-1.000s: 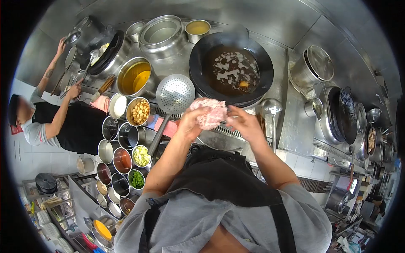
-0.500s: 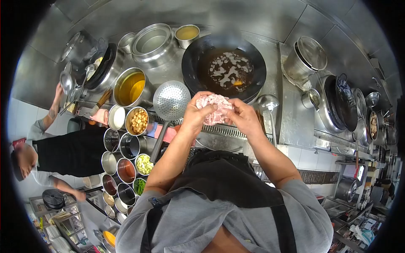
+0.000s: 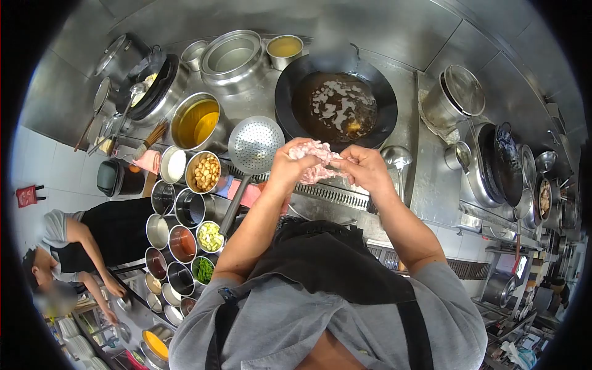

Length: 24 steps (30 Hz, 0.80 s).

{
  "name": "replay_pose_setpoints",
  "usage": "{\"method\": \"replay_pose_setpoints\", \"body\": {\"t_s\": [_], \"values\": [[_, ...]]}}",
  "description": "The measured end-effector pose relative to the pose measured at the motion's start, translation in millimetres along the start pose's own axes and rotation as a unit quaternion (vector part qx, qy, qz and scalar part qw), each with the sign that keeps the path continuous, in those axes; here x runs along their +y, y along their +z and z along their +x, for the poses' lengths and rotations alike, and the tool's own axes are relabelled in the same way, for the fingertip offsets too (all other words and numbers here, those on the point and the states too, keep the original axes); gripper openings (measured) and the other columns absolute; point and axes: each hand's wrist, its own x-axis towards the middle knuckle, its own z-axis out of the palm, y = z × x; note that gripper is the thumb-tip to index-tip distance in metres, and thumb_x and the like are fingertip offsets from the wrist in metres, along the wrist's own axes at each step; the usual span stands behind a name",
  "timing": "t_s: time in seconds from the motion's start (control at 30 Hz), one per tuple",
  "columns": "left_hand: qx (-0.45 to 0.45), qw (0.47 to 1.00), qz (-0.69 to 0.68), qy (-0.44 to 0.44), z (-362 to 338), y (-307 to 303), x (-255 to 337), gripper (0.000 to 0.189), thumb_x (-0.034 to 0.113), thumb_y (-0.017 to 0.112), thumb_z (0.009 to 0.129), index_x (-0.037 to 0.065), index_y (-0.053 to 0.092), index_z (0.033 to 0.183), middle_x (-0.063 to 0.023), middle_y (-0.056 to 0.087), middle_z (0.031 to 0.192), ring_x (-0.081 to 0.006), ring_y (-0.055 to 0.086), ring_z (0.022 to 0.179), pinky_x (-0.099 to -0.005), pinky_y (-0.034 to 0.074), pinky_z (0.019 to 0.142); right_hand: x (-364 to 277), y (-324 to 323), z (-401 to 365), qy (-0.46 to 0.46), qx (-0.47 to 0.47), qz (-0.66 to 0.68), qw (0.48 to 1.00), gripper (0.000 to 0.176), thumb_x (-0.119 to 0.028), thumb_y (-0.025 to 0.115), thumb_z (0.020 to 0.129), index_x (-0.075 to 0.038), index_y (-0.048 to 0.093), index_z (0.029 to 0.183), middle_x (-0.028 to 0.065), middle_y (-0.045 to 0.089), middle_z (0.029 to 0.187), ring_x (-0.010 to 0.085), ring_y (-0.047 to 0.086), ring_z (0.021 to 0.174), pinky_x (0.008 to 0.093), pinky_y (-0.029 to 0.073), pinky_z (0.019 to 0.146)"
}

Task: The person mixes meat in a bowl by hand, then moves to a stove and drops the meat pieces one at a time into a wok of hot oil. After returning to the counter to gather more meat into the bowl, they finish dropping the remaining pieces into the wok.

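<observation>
A clump of raw sliced meat (image 3: 313,159), pale pink, rests in my left hand (image 3: 286,168), whose fingers are curled around it. My right hand (image 3: 365,168) is closed at the clump's right edge, pinching a piece of the meat between thumb and fingers. Both hands are just in front of the black wok (image 3: 386,102), which holds dark oil (image 3: 327,117) with pale foam and a small yellow-orange bit. A perforated skimmer (image 3: 256,145) lies left of my hands, its handle towards me. To their right is a steel ladle (image 3: 396,156).
On the left stand a pot of yellow oil (image 3: 216,145), a bowl of browned chunks (image 3: 205,172) and several seasoning containers. Behind are a large steel pot (image 3: 259,71) and a small bowl (image 3: 285,52). A strainer pot (image 3: 441,102) stands right. A co-worker (image 3: 80,237) bends at far left.
My right hand has drawn slightly right, pulling at the edge of the meat. The co-worker at left has turned away from the stove, both arms now reaching down towards the lower counter.
</observation>
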Motion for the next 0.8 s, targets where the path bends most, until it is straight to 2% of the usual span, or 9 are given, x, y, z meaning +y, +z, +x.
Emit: {"method": "replay_pose_setpoints", "body": {"t_s": [0.1, 0.17, 0.33, 0.47, 0.57, 0.6, 0.67, 0.73, 0.8], "values": [[-0.009, 0.997, -0.073, -0.017, -3.2, -5.9, 4.5, 0.036, -0.005, 0.063, 0.072, -0.004, 0.057, 0.107, -0.0145, 0.066, 0.098, -0.0207, 0.066, 0.087, -0.032, 0.055, 0.075, 12.8, -3.6, 0.3, 0.034, 0.002, 0.063, 0.997, 0.018, -0.018, 0.072, 0.082, -0.002, 0.063, 0.081, 0.0002, 0.058, 0.059, 0.0059, 0.051, 0.045, 0.0215, 0.038, 0.04], [-0.007, 0.991, -0.126, -0.043, -5.9, -6.7, 6.5, 0.036, -0.001, 0.06, 0.076, -0.002, 0.052, 0.111, -0.0189, 0.065, 0.103, -0.026, 0.066, 0.09, -0.0375, 0.057, 0.073, 23.6, -3.9, 2.5, 0.014, 0.04, 0.183, 0.982, 0.014, -0.015, 0.068, 0.085, -0.001, 0.063, 0.084, 0.0007, 0.059, 0.062, 0.0067, 0.053, 0.048, 0.0207, 0.041, 0.041], [-0.014, 0.986, -0.151, -0.062, -8.6, -4.9, 18.5, 0.036, 0.002, 0.064, 0.077, -0.002, 0.052, 0.111, -0.0196, 0.064, 0.103, -0.0267, 0.066, 0.088, -0.041, 0.058, 0.071, 22.0, -1.2, -0.6, -0.013, 0.064, 0.183, 0.981, 0.016, -0.013, 0.065, 0.087, 0.001, 0.064, 0.094, 0.0048, 0.062, 0.075, 0.0089, 0.058, 0.057, 0.0225, 0.047, 0.048], [-0.056, 0.988, -0.118, -0.083, -9.0, 2.6, 19.0, 0.025, 0.004, 0.067, 0.08, -0.003, 0.058, 0.102, -0.0131, 0.066, 0.091, -0.0204, 0.068, 0.079, -0.0334, 0.058, 0.067, 10.9, 17.0, 3.0, -0.028, 0.043, 0.191, 0.98, 0.027, -0.016, 0.067, 0.086, 0.002, 0.063, 0.106, 0.0046, 0.063, 0.089, 0.0111, 0.06, 0.066, 0.0238, 0.048, 0.054], [-0.028, 0.993, -0.087, -0.076, -6.6, 5.8, 9.3, 0.021, 0.009, 0.069, 0.081, -0.001, 0.061, 0.098, -0.0094, 0.066, 0.086, -0.016, 0.066, 0.074, -0.0295, 0.055, 0.062, 18.3, 23.4, 6.1, -0.089, 0.023, 0.013, 0.996, 0.031, -0.016, 0.068, 0.082, 0.001, 0.062, 0.106, 0.0073, 0.063, 0.089, 0.0118, 0.059, 0.07, 0.0276, 0.049, 0.061], [-0.028, 0.993, -0.086, -0.076, -6.5, 8.0, 7.9, 0.021, 0.009, 0.069, 0.081, -0.001, 0.061, 0.098, -0.0094, 0.066, 0.086, -0.016, 0.066, 0.074, -0.0295, 0.055, 0.062, 17.5, 22.9, 5.0, -0.09, 0.023, 0.014, 0.996, 0.031, -0.016, 0.068, 0.082, 0.001, 0.062, 0.106, 0.0073, 0.063, 0.089, 0.0118, 0.059, 0.07, 0.0276, 0.049, 0.061], [0.004, 0.993, -0.096, -0.071, -7.0, 10.2, 9.4, 0.019, 0.009, 0.07, 0.081, 0.0, 0.061, 0.096, -0.0101, 0.066, 0.087, -0.0168, 0.066, 0.073, -0.0288, 0.055, 0.062, 13.0, 24.4, 5.2, -0.076, 0.047, -0.079, 0.993, 0.03, -0.016, 0.067, 0.081, 0.003, 0.061, 0.103, 0.0133, 0.063, 0.088, 0.019, 0.062, 0.073, 0.0312, 0.049, 0.066], [0.048, 0.988, -0.119, -0.082, -13.3, 10.0, 9.5, 0.018, 0.009, 0.069, 0.082, 0.001, 0.06, 0.095, -0.0137, 0.067, 0.088, -0.0229, 0.068, 0.07, -0.0352, 0.059, 0.059, 17.3, 25.3, 6.3, -0.16, 0.081, -0.176, 0.968, 0.025, -0.013, 0.062, 0.08, 0.002, 0.06, 0.099, 0.0181, 0.064, 0.089, 0.0299, 0.063, 0.08, 0.0367, 0.048, 0.069], [-0.013, 0.992, -0.09, -0.091, -17.4, -2.2, 1.3, 0.021, 0.019, 0.058, 0.09, 0.002, 0.061, 0.102, -0.014, 0.068, 0.087, -0.0239, 0.068, 0.068, -0.0377, 0.058, 0.056, 17.6, 26.6, 8.1, -0.166, 0.029, -0.119, 0.979, 0.023, -0.018, 0.061, 0.081, -0.002, 0.063, 0.098, 0.014, 0.066, 0.083, 0.0268, 0.063, 0.075, 0.0337, 0.048, 0.07]]}}
